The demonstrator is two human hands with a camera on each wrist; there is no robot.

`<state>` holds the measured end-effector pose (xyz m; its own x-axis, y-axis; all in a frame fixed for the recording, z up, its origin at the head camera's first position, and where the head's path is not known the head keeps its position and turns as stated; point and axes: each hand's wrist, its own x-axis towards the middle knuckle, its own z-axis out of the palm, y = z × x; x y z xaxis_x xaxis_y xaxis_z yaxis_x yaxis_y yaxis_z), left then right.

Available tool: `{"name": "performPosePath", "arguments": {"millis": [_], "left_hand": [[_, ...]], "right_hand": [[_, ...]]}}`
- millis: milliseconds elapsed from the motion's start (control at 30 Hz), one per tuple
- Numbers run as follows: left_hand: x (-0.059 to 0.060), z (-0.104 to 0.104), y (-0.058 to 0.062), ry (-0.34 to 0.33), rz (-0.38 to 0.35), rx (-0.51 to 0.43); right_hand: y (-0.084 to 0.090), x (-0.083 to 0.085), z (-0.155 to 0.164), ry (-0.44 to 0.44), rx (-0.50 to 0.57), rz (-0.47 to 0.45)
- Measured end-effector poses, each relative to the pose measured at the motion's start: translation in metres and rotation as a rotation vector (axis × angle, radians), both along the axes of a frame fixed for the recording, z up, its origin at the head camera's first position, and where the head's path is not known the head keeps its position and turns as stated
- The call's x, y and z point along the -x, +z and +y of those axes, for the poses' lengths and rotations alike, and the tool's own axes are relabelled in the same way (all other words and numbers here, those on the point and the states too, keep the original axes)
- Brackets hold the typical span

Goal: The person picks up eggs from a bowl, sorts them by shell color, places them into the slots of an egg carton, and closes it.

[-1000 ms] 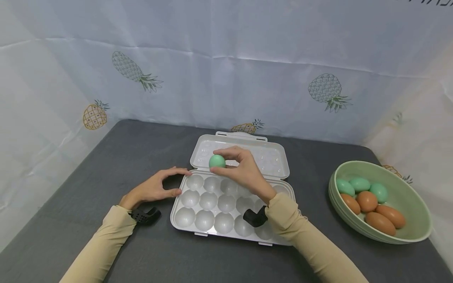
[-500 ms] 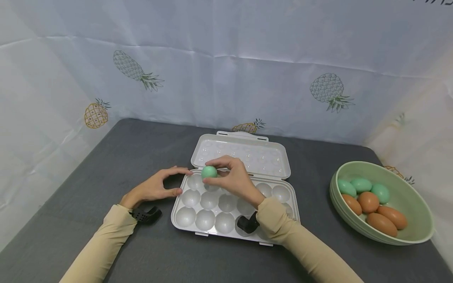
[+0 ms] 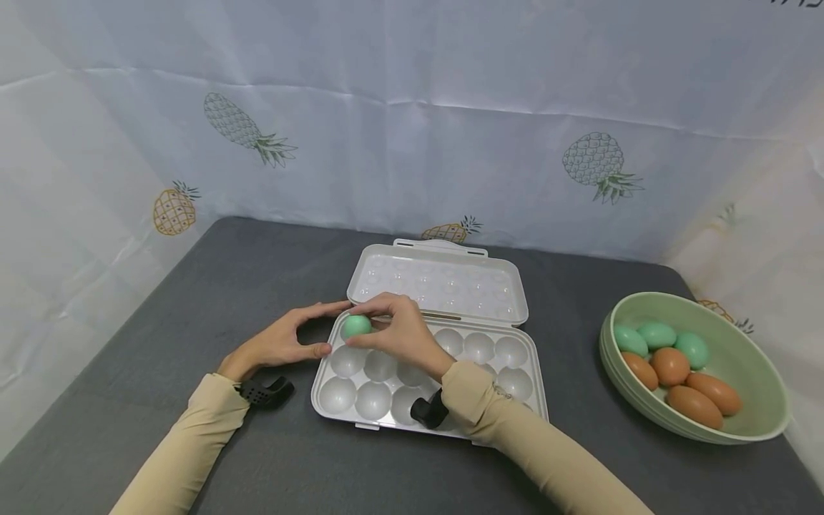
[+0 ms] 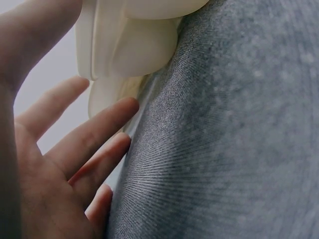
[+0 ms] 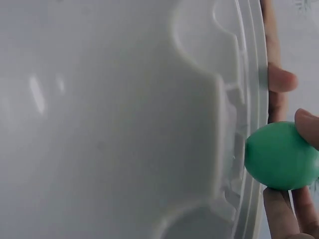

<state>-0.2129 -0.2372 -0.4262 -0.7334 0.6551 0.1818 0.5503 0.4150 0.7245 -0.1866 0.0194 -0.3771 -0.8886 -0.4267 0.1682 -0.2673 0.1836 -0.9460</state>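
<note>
My right hand (image 3: 400, 330) pinches a green egg (image 3: 356, 327) between thumb and fingers, at the far-left cup of a white plastic egg box (image 3: 373, 400). In the right wrist view the egg (image 5: 279, 157) shows up close, gripped from both sides near the box's rim (image 5: 261, 199). The box lies with its lid (image 3: 444, 279) folded back, and the cups that show hold nothing. At its left edge rests my left hand (image 3: 283, 340), thumb and forefinger spread along the rim. The left wrist view has its fingers (image 4: 94, 129) extended beside the rounded cup undersides (image 4: 144, 50).
To the right stands a pale green bowl (image 3: 749, 372) holding green eggs (image 3: 656, 335) and brown eggs (image 3: 694, 407). A grey cloth (image 3: 257, 458) covers the table, and a white curtain (image 3: 412, 172) printed with pineapples hangs behind and at the sides.
My right hand has moved left and down with the green egg, from over the box's hinge side to the far-left cup. The left hand stays at the box's edge.
</note>
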Motion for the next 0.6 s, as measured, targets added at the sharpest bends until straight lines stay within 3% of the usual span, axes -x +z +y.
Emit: {"name": "performPosePath", "arguments": {"millis": [167,600], "left_hand": [[-0.001,0.0,0.0,0.004,-0.019,-0.005],[-0.001,-0.001,-0.004,0.022,-0.021,-0.014]], "right_hand": [[-0.004,0.0,-0.005,0.01,-0.015,0.022],[-0.013,0.003,-0.008,-0.019,-0.124,0.18]]}}
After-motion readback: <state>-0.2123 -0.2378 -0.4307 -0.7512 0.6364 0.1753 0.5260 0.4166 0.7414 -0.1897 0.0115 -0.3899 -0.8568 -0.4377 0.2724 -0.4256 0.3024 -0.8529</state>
